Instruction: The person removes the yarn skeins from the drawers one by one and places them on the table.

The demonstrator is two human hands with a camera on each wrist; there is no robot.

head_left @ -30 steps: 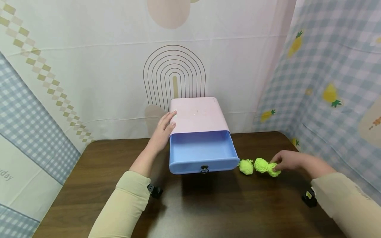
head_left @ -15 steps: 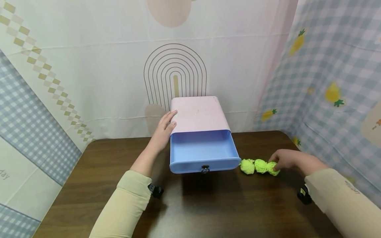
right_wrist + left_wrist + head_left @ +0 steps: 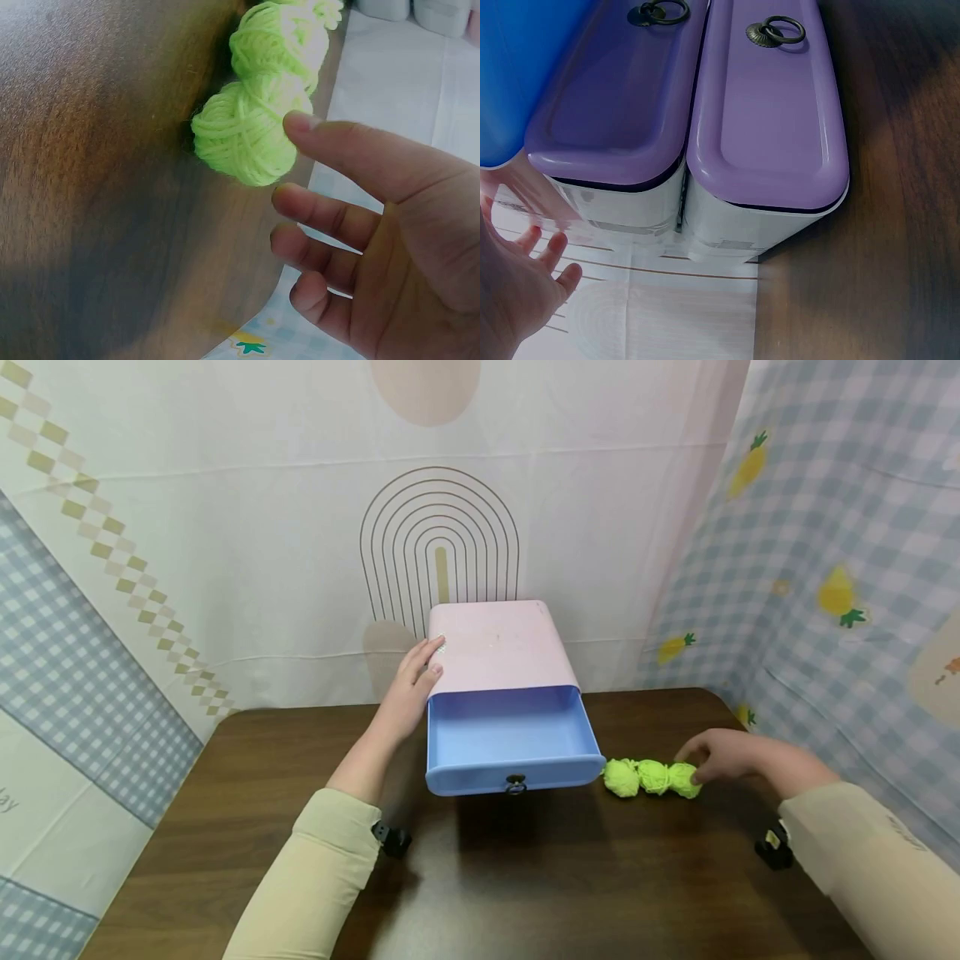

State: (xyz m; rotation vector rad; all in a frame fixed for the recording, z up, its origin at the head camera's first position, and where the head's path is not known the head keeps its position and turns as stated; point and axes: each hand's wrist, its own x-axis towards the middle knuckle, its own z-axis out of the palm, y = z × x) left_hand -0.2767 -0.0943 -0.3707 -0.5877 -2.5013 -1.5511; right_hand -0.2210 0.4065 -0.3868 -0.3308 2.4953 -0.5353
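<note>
A drawer unit with a pink top [image 3: 498, 647] stands in the head view, its blue drawer [image 3: 513, 739] pulled out and bare inside. My left hand [image 3: 408, 697] rests against the unit's upper left edge, fingers extended. The left wrist view shows that hand [image 3: 521, 281] beside the casing, and two purple drawer fronts [image 3: 772, 105] with ring pulls. To the right of the blue drawer, three neon yellow-green yarn balls [image 3: 621, 777] lie in a row. My right hand [image 3: 723, 756] is at the rightmost yarn ball [image 3: 247, 135], thumb tip at its edge, other visible fingers loosely bent.
All of this stands on a dark brown wooden table [image 3: 570, 885]. A white printed cloth [image 3: 285, 568] hangs behind it, and a checked cloth with pineapples [image 3: 847, 518] hangs on the right.
The rightmost yarn ball has shifted left, so the three balls now sit close together in a line. My right hand's fingers have loosened from it. The left hand stays put.
</note>
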